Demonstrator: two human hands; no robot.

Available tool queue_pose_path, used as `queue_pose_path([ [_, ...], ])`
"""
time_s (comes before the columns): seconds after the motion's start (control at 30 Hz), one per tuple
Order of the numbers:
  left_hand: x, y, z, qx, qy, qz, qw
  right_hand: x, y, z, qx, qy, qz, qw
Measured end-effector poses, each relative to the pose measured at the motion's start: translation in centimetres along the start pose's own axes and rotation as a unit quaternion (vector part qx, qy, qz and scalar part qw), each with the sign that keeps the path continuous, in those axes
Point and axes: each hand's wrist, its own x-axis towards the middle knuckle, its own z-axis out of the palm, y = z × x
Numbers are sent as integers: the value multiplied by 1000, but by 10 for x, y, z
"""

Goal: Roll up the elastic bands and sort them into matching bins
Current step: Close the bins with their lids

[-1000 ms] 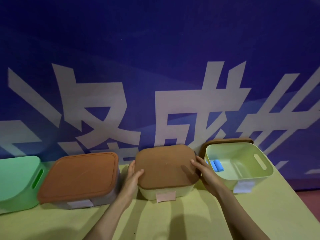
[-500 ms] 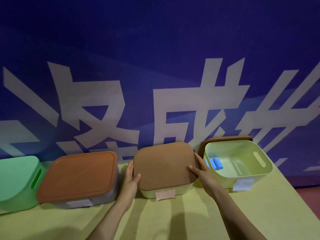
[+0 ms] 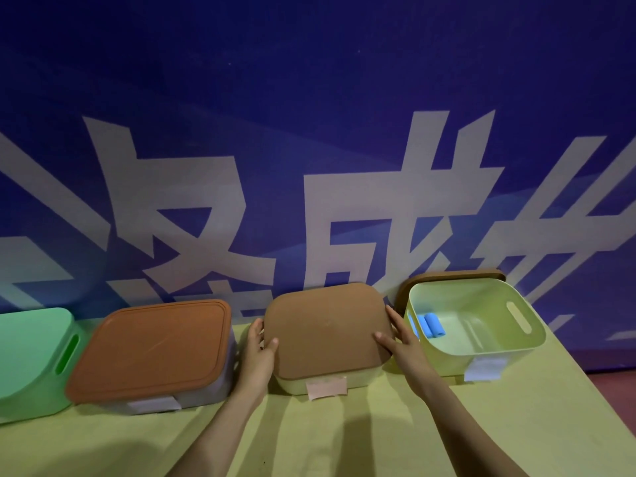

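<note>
A blue banner [image 3: 309, 98] with huge white characters is hanging behind a yellow-green table [image 3: 344, 435], where four storage bins are standing in a row against it.

You are reaching both bare arms to the cream bin [image 3: 361, 378] in the middle. Your left hand [image 3: 258, 352] is gripping the left edge of its brown lid [image 3: 327, 332], thumb lying on top and fingers wrapping the side. Your right hand [image 3: 401, 346] is gripping the lid's right edge the same way, thumb on top and fingers running along the rim. The lid is sitting on the bin, and a pink label [image 3: 326, 387] is hanging from the bin's front wall.

Just to the right, a pale green bin [image 3: 526, 346] is standing open, with two blue rolled bands [image 3: 430, 324] lying side by side at its left inner wall. A spare lid [image 3: 447, 275] is leaning behind it against the banner, and a white label [image 3: 485, 370] is showing on its front.

To the left, a grey bin [image 3: 220, 383] is sitting closed under an orange lid [image 3: 151, 349]. A mint bin [image 3: 31, 359] is standing at the far left edge.
</note>
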Motion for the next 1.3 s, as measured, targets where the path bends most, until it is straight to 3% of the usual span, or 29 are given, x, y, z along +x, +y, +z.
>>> queue_pose_path([
  [0.2,29,19,6,102,-15,-69,992,13,-9,3,-33,24,13,999],
  [0.4,35,32,8,61,-29,-117,991,58,-24,11,-104,4,80,991],
  [0.57,40,37,15,3,-7,-120,993,85,-18,17,-15,2,140,990],
  [0.87,49,40,30,25,111,-76,991,99,2,17,-61,34,77,995],
  [1.17,58,30,30,-19,126,-62,990,89,-8,21,-170,84,20,982],
  [1.3,58,30,26,-35,99,-63,992,81,-18,28,-263,112,-6,958],
])
